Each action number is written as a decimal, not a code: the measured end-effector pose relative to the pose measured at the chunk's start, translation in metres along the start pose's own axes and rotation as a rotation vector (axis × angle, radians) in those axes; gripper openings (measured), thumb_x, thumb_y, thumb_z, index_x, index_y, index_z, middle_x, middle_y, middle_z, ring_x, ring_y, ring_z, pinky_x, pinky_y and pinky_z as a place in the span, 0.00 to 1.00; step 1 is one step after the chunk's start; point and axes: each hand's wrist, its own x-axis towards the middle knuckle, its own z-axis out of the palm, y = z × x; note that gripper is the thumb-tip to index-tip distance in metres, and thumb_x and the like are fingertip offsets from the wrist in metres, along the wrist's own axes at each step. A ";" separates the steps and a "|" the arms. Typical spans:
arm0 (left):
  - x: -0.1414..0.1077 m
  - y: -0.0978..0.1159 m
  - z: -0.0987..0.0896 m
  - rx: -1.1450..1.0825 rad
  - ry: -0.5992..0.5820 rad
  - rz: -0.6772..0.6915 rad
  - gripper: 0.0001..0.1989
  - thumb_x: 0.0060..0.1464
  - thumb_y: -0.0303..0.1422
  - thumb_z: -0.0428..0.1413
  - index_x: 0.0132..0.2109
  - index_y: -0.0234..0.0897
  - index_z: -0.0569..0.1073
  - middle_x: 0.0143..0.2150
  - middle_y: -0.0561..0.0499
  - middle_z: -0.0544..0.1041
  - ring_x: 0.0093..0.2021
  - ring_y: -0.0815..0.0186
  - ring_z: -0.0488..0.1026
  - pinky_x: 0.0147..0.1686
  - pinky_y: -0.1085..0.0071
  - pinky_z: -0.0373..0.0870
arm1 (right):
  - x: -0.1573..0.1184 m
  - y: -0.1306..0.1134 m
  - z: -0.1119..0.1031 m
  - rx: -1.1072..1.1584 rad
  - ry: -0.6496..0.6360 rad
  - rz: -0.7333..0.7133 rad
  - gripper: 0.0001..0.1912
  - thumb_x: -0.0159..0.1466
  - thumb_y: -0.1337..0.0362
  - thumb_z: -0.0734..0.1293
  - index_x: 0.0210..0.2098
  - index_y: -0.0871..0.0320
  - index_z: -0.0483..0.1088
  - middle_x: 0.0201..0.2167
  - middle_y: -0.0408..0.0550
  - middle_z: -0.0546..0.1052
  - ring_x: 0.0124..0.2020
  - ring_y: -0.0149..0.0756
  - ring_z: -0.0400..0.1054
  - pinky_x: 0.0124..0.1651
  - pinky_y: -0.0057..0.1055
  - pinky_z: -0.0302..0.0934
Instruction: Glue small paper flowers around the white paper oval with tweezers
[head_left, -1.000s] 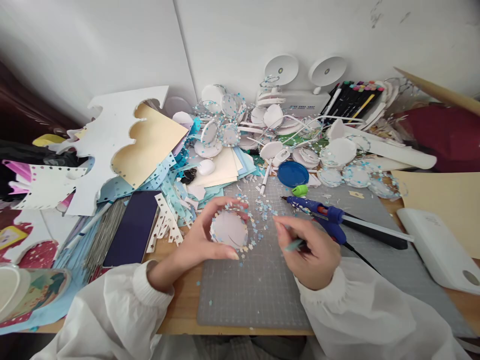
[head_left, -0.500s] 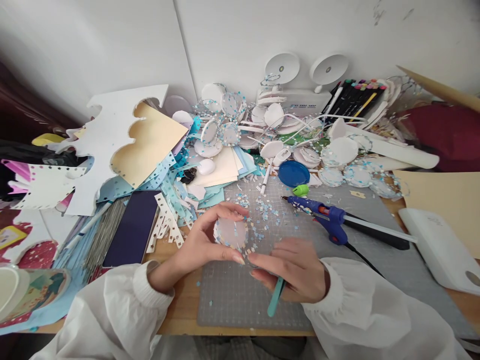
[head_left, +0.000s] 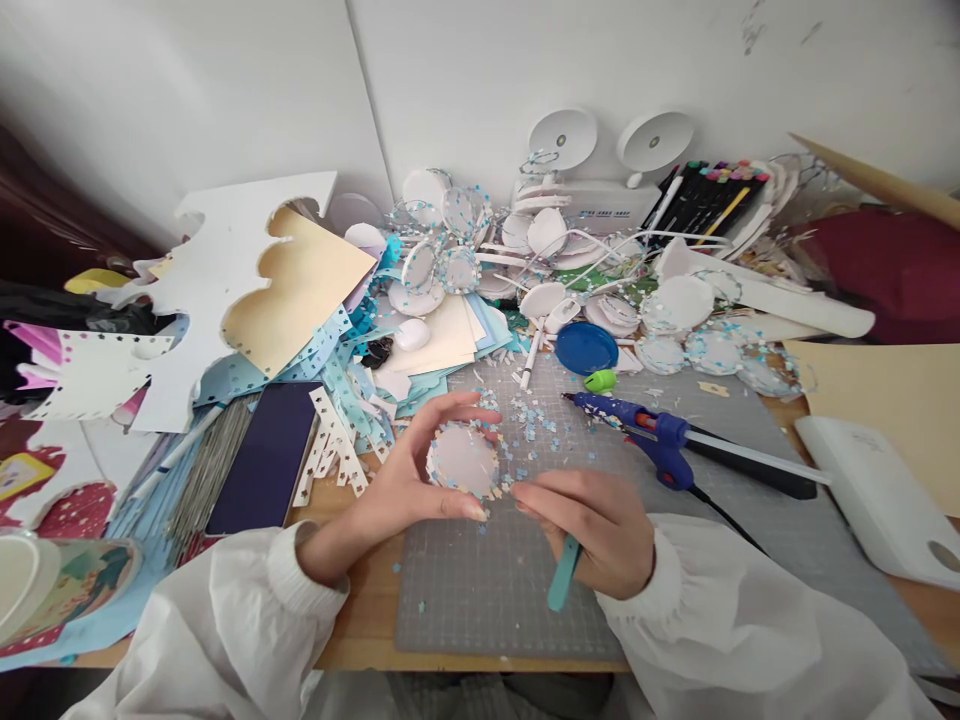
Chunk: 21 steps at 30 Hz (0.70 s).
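Left hand (head_left: 427, 465), frame center, gripped round white disc (head_left: 463, 460) by its edge; right hand (head_left: 600, 525), right of it, fingers closed on teal tweezers (head_left: 564, 573).

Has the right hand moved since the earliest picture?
Yes. Against the blue glue gun, the right hand has shifted left and closer to the wearer, bringing its fingers near the disc.

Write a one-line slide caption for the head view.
Left hand grips a star-rimmed white disc above a grey cutting mat; right hand holds teal-handled tweezers.
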 end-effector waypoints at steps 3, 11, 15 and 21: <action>-0.001 -0.002 -0.001 -0.019 -0.038 -0.017 0.36 0.36 0.38 0.70 0.54 0.44 0.70 0.55 0.45 0.71 0.50 0.55 0.70 0.47 0.65 0.67 | 0.001 -0.001 -0.002 -0.005 -0.035 -0.029 0.12 0.65 0.74 0.59 0.44 0.56 0.68 0.28 0.45 0.78 0.23 0.27 0.70 0.26 0.24 0.62; -0.003 0.001 0.001 -0.087 -0.166 -0.095 0.36 0.35 0.39 0.71 0.54 0.45 0.71 0.49 0.46 0.75 0.48 0.54 0.72 0.46 0.64 0.68 | 0.003 -0.004 -0.005 -0.047 -0.030 -0.107 0.13 0.66 0.75 0.57 0.39 0.54 0.70 0.24 0.42 0.74 0.22 0.26 0.68 0.24 0.24 0.60; -0.003 0.003 0.001 -0.147 -0.246 -0.142 0.36 0.35 0.39 0.71 0.54 0.43 0.71 0.48 0.45 0.75 0.48 0.55 0.73 0.46 0.63 0.69 | -0.001 -0.002 -0.001 -0.032 -0.018 -0.143 0.14 0.64 0.75 0.59 0.37 0.53 0.73 0.25 0.41 0.72 0.21 0.24 0.64 0.24 0.23 0.59; -0.002 0.004 0.001 -0.116 -0.285 -0.119 0.38 0.30 0.31 0.72 0.54 0.44 0.72 0.47 0.46 0.75 0.47 0.56 0.73 0.46 0.63 0.69 | 0.004 -0.001 -0.002 -0.008 -0.026 -0.186 0.11 0.64 0.76 0.61 0.35 0.56 0.73 0.25 0.41 0.72 0.21 0.25 0.64 0.22 0.24 0.58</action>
